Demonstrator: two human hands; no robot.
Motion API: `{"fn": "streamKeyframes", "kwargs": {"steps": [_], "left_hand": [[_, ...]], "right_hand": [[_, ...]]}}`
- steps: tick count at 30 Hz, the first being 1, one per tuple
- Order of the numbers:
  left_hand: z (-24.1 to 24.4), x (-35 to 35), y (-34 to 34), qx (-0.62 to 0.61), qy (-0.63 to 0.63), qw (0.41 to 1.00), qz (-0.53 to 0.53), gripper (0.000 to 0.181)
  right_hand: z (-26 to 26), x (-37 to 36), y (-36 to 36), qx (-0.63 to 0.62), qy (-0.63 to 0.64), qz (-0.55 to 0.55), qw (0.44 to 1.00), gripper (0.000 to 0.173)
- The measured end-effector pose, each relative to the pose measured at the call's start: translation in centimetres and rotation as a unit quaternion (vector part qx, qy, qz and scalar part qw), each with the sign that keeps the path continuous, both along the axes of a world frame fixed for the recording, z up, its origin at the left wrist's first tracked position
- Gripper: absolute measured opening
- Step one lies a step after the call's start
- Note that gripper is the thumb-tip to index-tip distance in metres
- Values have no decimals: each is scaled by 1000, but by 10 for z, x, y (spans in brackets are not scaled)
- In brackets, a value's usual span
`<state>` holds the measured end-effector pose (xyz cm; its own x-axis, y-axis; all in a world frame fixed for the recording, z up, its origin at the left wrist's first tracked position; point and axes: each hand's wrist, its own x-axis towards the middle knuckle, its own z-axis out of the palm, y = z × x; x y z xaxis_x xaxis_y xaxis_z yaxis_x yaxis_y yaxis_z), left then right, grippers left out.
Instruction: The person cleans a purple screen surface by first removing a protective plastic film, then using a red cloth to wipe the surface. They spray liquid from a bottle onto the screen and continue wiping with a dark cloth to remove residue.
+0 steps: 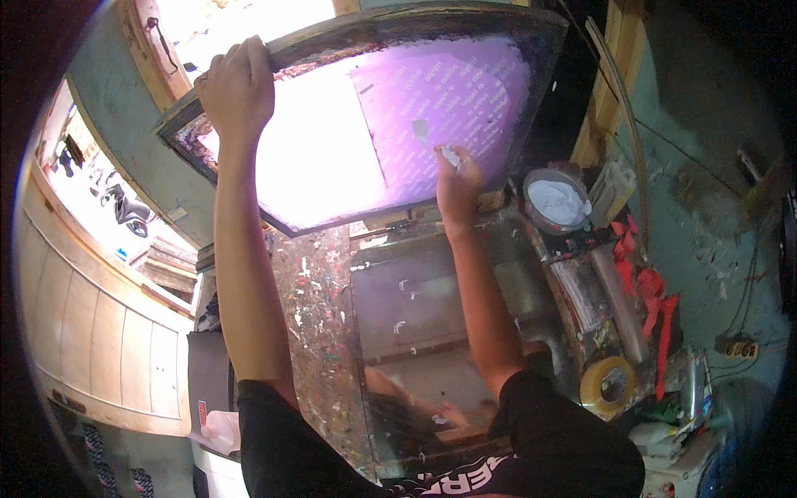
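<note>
A screen-printing frame [398,20] stands tilted up in front of me, light coming through its mesh. My left hand [240,87] grips its upper left edge. Purple film or emulsion with rows of pale lettering covers the right part of the mesh [464,93]; the left part looks glaring white. My right hand [461,183] is raised at the mesh's lower right, pinching a small white scrap [449,157], perhaps paper or cloth. Just above those fingers, a small greyish patch [421,129] shows on the mesh. Whether the scrap touches the mesh, I cannot tell.
Below the frame lies a reflective glass sheet [411,305] on a paint-spattered table [317,292]. Along the right are a tub [532,215] holding white cloth [557,198], red strips [650,289] and a clear tape roll [590,389]. A pinkish bottle [221,431] stands lower left.
</note>
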<state>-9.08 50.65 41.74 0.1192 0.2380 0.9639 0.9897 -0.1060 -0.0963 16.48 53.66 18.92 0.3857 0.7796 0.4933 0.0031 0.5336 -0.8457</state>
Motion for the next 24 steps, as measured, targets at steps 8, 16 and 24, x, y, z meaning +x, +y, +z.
{"fn": "streamKeyframes", "kwargs": {"steps": [8,16,24], "left_hand": [[-1,3,2,37,23,999,10,44],[-5,7,-4,51,32,998,-9,38],[-10,12,-24,50,35,998,-3,41]], "right_hand": [[7,-8,12,20,-178,-118,977,32],[47,24,-1,-6,-107,-23,994,29],[68,38,-12,74,-92,-25,993,26]]}}
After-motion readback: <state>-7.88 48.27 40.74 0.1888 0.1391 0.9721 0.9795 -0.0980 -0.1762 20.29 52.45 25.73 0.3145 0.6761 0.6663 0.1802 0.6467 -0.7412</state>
